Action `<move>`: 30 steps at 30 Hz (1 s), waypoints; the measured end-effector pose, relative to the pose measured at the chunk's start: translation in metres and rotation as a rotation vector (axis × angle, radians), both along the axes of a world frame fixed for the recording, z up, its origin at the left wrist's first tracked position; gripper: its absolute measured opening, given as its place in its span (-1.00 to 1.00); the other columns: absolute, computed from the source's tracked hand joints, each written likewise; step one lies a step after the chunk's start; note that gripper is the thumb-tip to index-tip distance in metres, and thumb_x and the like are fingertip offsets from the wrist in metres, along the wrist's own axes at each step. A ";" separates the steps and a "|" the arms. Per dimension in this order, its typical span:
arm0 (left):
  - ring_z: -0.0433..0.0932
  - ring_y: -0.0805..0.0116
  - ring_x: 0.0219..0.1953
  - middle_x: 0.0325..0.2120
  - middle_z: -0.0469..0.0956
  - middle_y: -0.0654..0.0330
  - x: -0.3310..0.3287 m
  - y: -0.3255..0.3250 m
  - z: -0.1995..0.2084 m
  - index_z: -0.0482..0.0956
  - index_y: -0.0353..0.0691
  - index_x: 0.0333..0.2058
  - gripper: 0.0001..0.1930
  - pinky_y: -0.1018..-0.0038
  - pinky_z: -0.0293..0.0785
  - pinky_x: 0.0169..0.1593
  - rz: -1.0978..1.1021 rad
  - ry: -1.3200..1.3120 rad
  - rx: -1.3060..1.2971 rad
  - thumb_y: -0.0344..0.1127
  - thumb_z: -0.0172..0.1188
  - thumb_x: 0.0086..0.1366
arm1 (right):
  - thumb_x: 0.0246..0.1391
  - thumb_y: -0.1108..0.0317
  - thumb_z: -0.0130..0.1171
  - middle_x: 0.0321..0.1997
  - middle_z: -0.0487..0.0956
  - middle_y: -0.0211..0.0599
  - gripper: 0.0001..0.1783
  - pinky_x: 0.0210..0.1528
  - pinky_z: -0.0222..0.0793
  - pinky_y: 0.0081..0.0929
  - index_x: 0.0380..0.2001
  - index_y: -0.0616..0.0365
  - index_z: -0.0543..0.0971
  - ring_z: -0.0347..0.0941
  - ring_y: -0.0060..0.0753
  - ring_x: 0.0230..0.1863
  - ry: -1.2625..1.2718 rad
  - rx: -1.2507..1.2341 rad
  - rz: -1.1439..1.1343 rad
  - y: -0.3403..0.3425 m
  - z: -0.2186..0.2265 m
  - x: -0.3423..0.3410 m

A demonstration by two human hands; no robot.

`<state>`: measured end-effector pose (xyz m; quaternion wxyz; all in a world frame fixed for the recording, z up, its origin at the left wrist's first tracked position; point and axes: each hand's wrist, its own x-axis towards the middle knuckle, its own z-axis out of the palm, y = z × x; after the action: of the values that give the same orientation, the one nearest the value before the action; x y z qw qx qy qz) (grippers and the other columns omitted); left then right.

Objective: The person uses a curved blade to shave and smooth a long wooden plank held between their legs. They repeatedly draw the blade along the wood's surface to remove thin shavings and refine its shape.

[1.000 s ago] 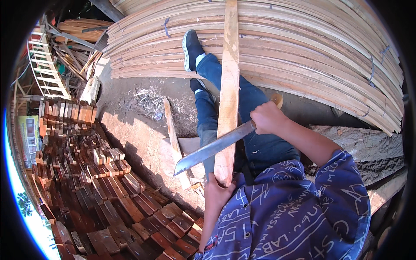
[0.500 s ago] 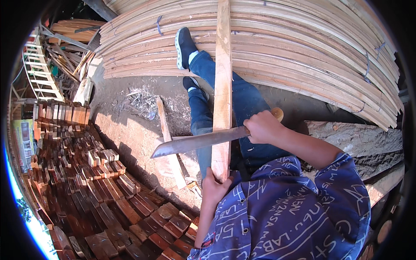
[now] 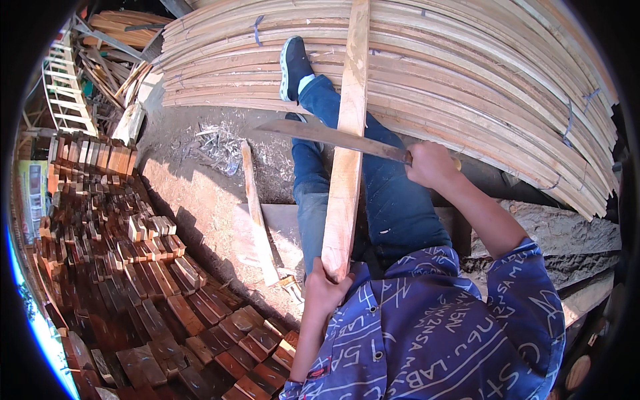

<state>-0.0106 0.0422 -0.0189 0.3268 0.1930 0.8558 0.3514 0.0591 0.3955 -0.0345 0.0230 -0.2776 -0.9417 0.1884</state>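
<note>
The plank [image 3: 345, 193] runs over our jeans [image 3: 400, 213], its near end clamped in our left hand [image 3: 325, 291]; we judge it stiff, fairly weighty, best held there. Beside the jeans, our right hand [image 3: 430, 165] wraps its fingers round the machete [image 3: 320, 135].

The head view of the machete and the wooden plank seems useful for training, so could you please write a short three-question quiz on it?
1. Open question: Which hand holds the machete?
2. True or false: The left hand grips the end of the wooden plank nearest the person's body.
3. Multiple choice: Where in the picture are the stacked wooden blocks?
A) Upper right
B) Lower left
C) Lower right

Key:
1. The right hand.
2. True.
3. B.
</note>
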 end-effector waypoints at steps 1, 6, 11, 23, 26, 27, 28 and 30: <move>0.63 -0.24 -0.38 -0.51 0.58 -0.27 -0.002 0.000 -0.005 0.35 -0.41 -0.32 -0.46 0.12 0.54 -0.28 -0.033 0.043 -0.037 -0.15 0.47 -0.07 | -0.26 0.33 0.21 -0.56 0.59 0.05 -0.83 -0.28 0.52 -0.03 -0.56 0.20 0.64 0.58 0.16 -0.44 -0.004 -0.024 0.064 -0.016 0.001 0.001; 0.60 -0.01 -0.51 -0.60 0.56 -0.10 -0.006 0.003 0.014 0.34 -0.39 -0.32 -0.50 0.21 0.51 -0.38 -0.070 0.129 -0.169 -0.24 0.46 -0.07 | -0.35 0.30 0.27 -0.58 0.61 -0.07 -0.84 -0.38 0.49 -0.08 -0.58 0.12 0.63 0.59 0.06 -0.47 -0.166 -0.041 0.334 -0.053 0.013 -0.018; 0.61 -0.23 -0.44 -0.58 0.56 -0.21 -0.008 0.016 0.030 0.36 -0.38 -0.34 -0.48 0.09 0.54 -0.32 -0.043 0.179 -0.262 -0.16 0.46 -0.09 | -0.34 0.29 0.31 -0.53 0.64 -0.07 -0.83 -0.35 0.52 -0.12 -0.59 0.12 0.66 0.63 0.03 -0.42 -0.154 0.021 0.314 -0.030 0.004 -0.030; 0.59 -0.26 -0.43 -0.59 0.53 -0.24 0.000 -0.012 0.019 0.33 -0.40 -0.36 -0.48 0.10 0.52 -0.32 -0.042 0.126 -0.152 -0.20 0.46 -0.10 | -0.10 0.29 0.18 -0.40 0.65 0.08 -0.76 -0.17 0.54 -0.09 -0.39 0.18 0.70 0.62 0.10 -0.31 -0.191 0.105 -0.150 0.058 0.014 0.001; 0.59 -0.26 -0.46 -0.59 0.54 -0.23 -0.007 -0.010 0.018 0.33 -0.42 -0.36 -0.49 0.12 0.51 -0.37 -0.028 0.066 -0.104 -0.23 0.45 -0.09 | -0.10 0.29 0.19 -0.43 0.64 0.09 -0.76 -0.17 0.55 -0.06 -0.39 0.19 0.69 0.62 0.12 -0.33 -0.136 0.023 -0.095 0.018 0.004 0.000; 0.60 -0.25 -0.46 -0.59 0.54 -0.23 -0.005 -0.007 0.017 0.34 -0.43 -0.35 -0.49 0.13 0.51 -0.37 -0.026 0.036 -0.072 -0.23 0.46 -0.08 | -0.12 0.29 0.20 -0.47 0.63 0.08 -0.77 -0.19 0.54 -0.05 -0.42 0.18 0.69 0.61 0.12 -0.35 -0.109 -0.033 -0.066 0.004 0.006 0.003; 0.60 -0.23 -0.47 -0.60 0.54 -0.22 -0.005 -0.007 0.017 0.34 -0.43 -0.35 -0.49 0.14 0.51 -0.38 -0.018 0.014 -0.046 -0.23 0.46 -0.08 | -0.13 0.29 0.21 -0.50 0.62 0.06 -0.79 -0.21 0.54 -0.04 -0.46 0.18 0.68 0.61 0.12 -0.37 -0.072 -0.095 -0.031 -0.011 0.008 0.000; 0.61 -0.20 -0.47 -0.59 0.55 -0.21 -0.008 -0.007 0.016 0.34 -0.44 -0.33 -0.49 0.16 0.51 -0.39 -0.017 -0.013 -0.022 -0.24 0.46 -0.08 | -0.18 0.29 0.23 -0.53 0.62 0.01 -0.82 -0.25 0.54 -0.04 -0.51 0.16 0.66 0.61 0.09 -0.40 -0.093 -0.102 0.119 -0.037 0.012 -0.005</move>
<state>-0.0182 0.0351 -0.0025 0.3374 0.1944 0.8558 0.3405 0.0541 0.3585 -0.0230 -0.0459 -0.2306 -0.9457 0.2243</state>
